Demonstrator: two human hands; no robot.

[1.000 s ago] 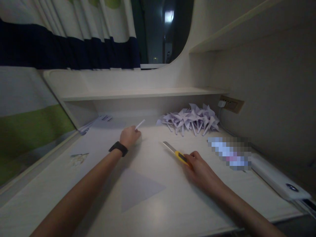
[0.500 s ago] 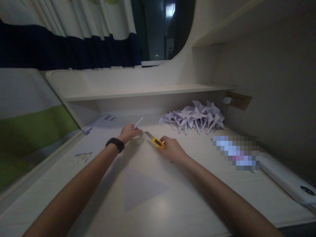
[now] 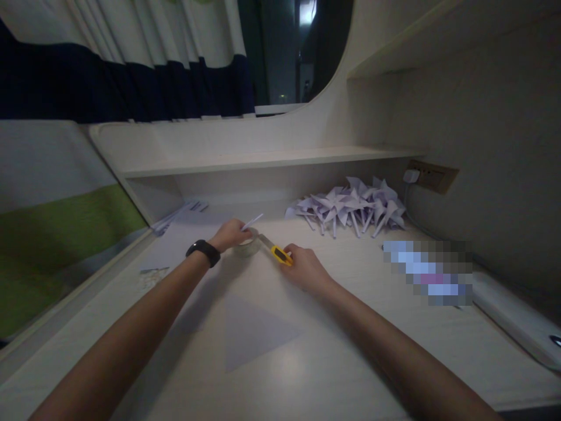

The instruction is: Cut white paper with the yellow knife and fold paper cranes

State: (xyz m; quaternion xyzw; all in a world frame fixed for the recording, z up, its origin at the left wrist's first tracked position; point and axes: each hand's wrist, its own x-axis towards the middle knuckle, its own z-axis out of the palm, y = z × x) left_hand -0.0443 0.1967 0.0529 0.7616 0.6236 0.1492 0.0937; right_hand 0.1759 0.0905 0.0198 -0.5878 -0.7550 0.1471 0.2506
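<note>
While the left hand (image 3: 230, 234) pinches one paper stick (image 3: 252, 221) over one tape roll (image 3: 246, 247), the right hand (image 3: 304, 268) grips one knife (image 3: 276, 251) — blade touching.

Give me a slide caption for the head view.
Right hand brings a yellow utility knife to the tape roll under the left hand.

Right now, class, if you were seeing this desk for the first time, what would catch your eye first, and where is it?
The two hands meet mid-desk: the right hand grips a yellow utility knife, its blade pointing at a roll of clear tape under the left hand, which pinches a thin white stick. Behind them, below the shelf, lies a heap of pale purple paper pinwheels. A triangular paper piece lies nearer the viewer.
</note>
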